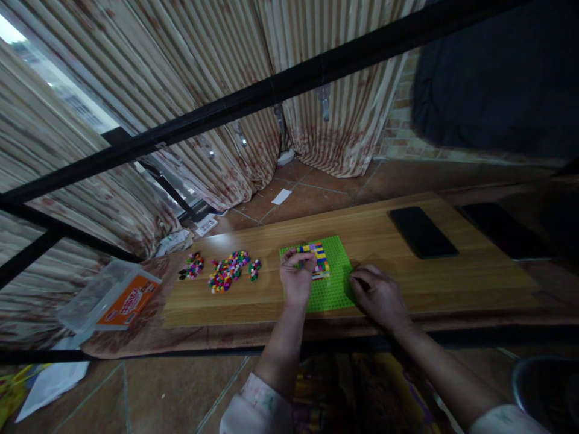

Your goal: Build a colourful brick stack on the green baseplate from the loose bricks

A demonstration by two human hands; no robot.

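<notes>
A green studded baseplate lies on a wooden board. Rows of small coloured bricks are stacked on its far part. My left hand rests on the plate's left side, fingers curled and pinched at the edge of the brick block; what they hold is too small to make out. My right hand lies on the plate's right edge, fingers bent and pressing down on the plate.
Loose coloured bricks lie in piles on the board to the left. A clear plastic box with an orange label sits at far left. Two dark phones lie at the right. A black metal bar crosses overhead. Curtains hang behind.
</notes>
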